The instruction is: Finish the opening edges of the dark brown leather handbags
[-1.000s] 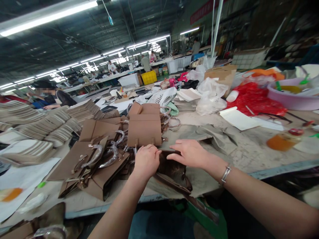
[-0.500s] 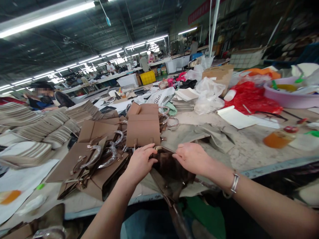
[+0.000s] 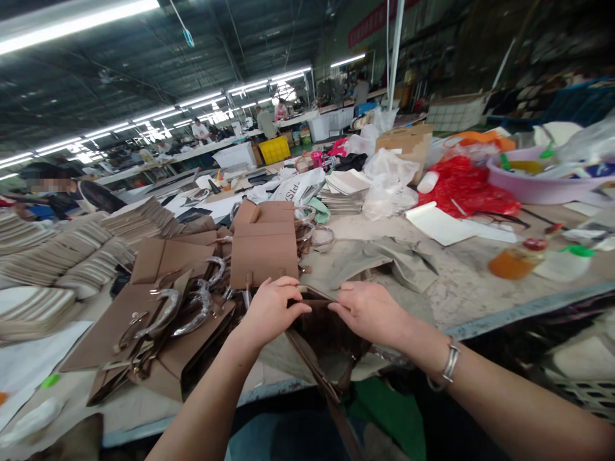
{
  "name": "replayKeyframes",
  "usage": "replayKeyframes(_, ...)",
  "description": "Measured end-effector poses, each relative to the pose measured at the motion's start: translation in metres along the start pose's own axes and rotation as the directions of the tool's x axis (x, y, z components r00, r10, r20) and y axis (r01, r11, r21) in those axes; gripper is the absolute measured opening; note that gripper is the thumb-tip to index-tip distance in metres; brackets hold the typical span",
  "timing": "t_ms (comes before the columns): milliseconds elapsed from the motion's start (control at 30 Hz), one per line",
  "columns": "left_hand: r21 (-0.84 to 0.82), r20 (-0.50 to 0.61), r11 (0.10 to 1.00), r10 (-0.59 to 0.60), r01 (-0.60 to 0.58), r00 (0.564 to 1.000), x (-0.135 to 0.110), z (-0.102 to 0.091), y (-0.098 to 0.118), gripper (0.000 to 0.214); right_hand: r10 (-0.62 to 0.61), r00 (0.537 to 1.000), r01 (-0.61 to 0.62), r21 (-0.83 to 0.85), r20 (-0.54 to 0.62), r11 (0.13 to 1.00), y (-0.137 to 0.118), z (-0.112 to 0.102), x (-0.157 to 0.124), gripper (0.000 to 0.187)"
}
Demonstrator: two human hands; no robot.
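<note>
A brown handbag (image 3: 321, 336) lies at the table's front edge, its dark inside facing me. My left hand (image 3: 271, 310) pinches the bag's upper rim on the left, thumb and fingers closed over the edge. On the right side of the same rim, my right hand (image 3: 369, 312) grips with thumb and fingers, a silver bracelet (image 3: 450, 363) round its wrist. The flap (image 3: 264, 253) of a brown bag stands up just beyond my left hand. To the left lie more brown handbags (image 3: 168, 352) with plastic-wrapped handles (image 3: 196, 310).
Stacks of beige panels (image 3: 77, 256) fill the far left. On the right are a crumpled grey-green sheet (image 3: 384, 259), a notepad (image 3: 437, 223), a jar of amber liquid (image 3: 514, 261), a red plastic bag (image 3: 461, 186) and a lilac basin (image 3: 538, 182). A co-worker (image 3: 72, 192) is at the left.
The view has turned slightly, so the table's things sit further left. Both hands keep their grip on the bag's rim, which now shows more between them.
</note>
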State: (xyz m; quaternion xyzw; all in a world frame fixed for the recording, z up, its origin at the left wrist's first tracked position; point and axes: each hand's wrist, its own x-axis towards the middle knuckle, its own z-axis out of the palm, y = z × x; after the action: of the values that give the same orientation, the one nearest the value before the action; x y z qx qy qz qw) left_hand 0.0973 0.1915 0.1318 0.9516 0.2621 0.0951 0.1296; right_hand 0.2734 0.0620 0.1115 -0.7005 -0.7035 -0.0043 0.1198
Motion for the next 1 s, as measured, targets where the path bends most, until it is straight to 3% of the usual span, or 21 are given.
replayKeyframes(167, 0.02, -0.117, 0.996, -0.082, 0.085, 0.99, 0.001, 0.011, 0.003, 0.02, 0.021, 0.999, -0.02, 0.044, -0.026, 0.999, 0.003, 0.006, -0.003, 0.035)
replayKeyframes(333, 0.0, -0.183, 0.99, -0.139, 0.142, 0.973, 0.002, 0.018, 0.005, 0.023, -0.045, 0.997, 0.051, 0.114, -0.058, 0.992, 0.011, 0.007, -0.004, 0.032)
replayKeyframes(667, 0.015, -0.171, 0.978, -0.202, 0.207, 0.964, 0.0, 0.022, 0.01, 0.024, 0.033, 0.999, -0.022, 0.255, -0.038, 0.967, 0.014, 0.008, 0.002, 0.038)
replayKeyframes(833, 0.028, -0.175, 0.973, -0.219, 0.227, 0.96, 0.002, 0.022, 0.009, 0.025, 0.004, 1.0, 0.002, 0.334, -0.017, 0.943, 0.016, 0.005, 0.0, 0.047)
replayKeyframes(1000, 0.043, -0.166, 0.969, -0.235, 0.245, 0.958, 0.003, 0.022, 0.01, 0.025, -0.022, 0.999, 0.016, 0.193, 0.028, 0.981, 0.011, -0.003, 0.007, 0.051)
